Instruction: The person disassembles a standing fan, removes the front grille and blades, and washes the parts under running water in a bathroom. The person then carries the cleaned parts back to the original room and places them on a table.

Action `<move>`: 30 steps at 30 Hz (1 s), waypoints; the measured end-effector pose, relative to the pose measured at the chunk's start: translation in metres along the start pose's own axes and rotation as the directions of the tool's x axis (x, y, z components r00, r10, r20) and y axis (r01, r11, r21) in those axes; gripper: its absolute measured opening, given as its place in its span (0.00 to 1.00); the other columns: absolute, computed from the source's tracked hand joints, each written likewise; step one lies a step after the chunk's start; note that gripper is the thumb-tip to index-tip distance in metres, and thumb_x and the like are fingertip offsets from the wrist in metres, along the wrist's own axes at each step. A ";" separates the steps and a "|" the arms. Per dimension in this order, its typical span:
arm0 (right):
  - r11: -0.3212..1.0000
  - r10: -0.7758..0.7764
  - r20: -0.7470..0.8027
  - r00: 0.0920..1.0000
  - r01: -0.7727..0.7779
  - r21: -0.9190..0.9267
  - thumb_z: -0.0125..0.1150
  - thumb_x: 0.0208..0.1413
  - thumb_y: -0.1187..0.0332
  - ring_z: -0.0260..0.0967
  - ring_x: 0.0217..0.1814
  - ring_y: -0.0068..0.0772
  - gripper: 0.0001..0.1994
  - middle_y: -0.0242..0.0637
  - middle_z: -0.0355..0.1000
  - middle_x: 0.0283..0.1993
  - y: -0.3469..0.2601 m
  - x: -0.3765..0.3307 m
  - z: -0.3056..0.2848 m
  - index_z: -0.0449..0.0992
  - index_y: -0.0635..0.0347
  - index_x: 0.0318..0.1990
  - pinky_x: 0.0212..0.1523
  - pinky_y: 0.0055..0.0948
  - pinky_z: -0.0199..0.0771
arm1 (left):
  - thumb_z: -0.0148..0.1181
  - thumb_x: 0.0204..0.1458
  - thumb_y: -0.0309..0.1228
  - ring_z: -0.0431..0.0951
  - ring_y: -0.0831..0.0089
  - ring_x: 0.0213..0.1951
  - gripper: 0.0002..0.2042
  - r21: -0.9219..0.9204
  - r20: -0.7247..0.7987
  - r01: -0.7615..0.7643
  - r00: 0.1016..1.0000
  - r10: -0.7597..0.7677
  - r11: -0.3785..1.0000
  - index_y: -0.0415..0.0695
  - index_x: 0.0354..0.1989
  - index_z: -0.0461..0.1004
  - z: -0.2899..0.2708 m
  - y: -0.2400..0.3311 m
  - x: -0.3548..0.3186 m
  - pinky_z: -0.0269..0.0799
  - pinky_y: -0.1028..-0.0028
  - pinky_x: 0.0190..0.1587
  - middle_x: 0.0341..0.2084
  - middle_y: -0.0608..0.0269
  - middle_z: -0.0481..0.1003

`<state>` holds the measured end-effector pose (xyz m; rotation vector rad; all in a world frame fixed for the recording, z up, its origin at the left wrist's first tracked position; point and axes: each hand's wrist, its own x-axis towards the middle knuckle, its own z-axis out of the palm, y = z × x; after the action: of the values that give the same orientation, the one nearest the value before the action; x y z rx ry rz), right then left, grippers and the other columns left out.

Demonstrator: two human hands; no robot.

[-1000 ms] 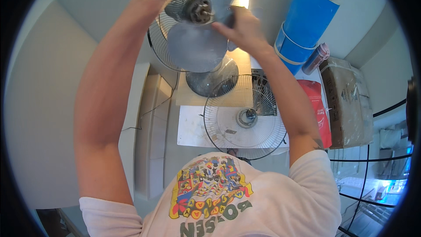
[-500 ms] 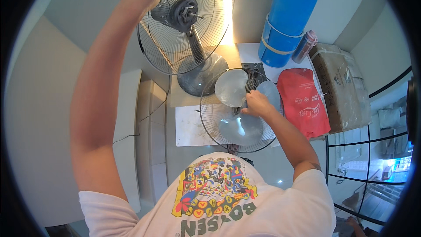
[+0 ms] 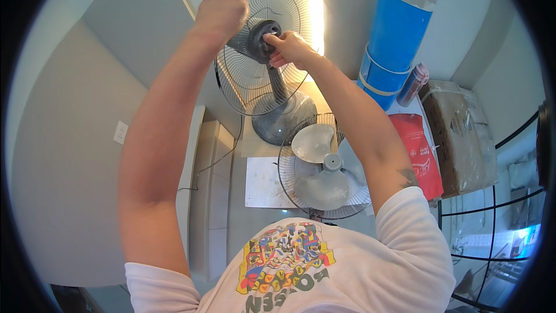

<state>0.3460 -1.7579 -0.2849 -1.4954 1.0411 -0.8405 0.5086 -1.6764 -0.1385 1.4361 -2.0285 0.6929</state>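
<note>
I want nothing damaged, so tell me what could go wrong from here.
The loose wire grille appears to reach past the white surface's near edge; a bump might tip it, along with the fan blade lying in it. The right fingers are at the fan motor, where a slip could scrape them.

The table (image 3: 263, 185) bears a fan base (image 3: 284, 126), wire guard (image 3: 288, 177), blue cylinder (image 3: 395, 46), bottle (image 3: 412, 86) and red bag (image 3: 414, 153).
</note>
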 end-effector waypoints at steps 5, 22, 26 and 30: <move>0.965 -0.160 -0.209 0.965 0.108 -0.240 0.64 0.67 0.54 0.83 0.35 0.36 0.27 0.54 0.78 0.44 0.002 -0.007 0.015 0.68 0.75 0.54 0.37 0.32 0.87 | 0.57 0.60 0.26 0.83 0.49 0.30 0.20 0.044 0.020 -0.008 1.000 0.007 0.999 0.35 0.61 0.74 0.003 0.001 0.002 0.79 0.54 0.38 0.24 0.44 0.80; 0.855 -0.482 -0.264 0.836 0.383 -0.350 0.67 0.62 0.49 0.73 0.65 0.53 0.32 0.56 0.76 0.55 0.036 -0.041 0.007 0.69 0.57 0.68 0.66 0.47 0.72 | 0.56 0.60 0.27 0.85 0.48 0.33 0.22 0.109 -0.027 0.008 1.000 -0.005 0.994 0.38 0.63 0.74 0.005 -0.004 -0.002 0.80 0.53 0.40 0.28 0.42 0.81; 0.997 -0.012 -0.039 0.999 0.015 0.080 0.57 0.66 0.38 0.83 0.45 0.48 0.41 0.56 0.78 0.51 0.025 -0.015 -0.006 0.68 0.75 0.65 0.44 0.38 0.87 | 0.57 0.61 0.28 0.84 0.51 0.31 0.19 0.111 -0.025 0.026 0.999 -0.024 0.993 0.40 0.61 0.76 0.007 0.003 -0.002 0.80 0.58 0.38 0.27 0.43 0.81; 0.933 0.097 0.041 0.994 -0.105 0.344 0.60 0.68 0.46 0.83 0.39 0.47 0.38 0.57 0.76 0.44 0.008 0.007 0.001 0.64 0.81 0.63 0.37 0.39 0.89 | 0.59 0.52 0.21 0.83 0.43 0.30 0.18 0.066 -0.004 -0.071 0.997 0.072 0.995 0.24 0.51 0.76 -0.002 0.007 0.001 0.78 0.53 0.33 0.25 0.34 0.79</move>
<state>0.3482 -1.7648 -0.2927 -1.1419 0.8903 -0.8797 0.5020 -1.6741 -0.1368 1.4012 -2.0782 0.8000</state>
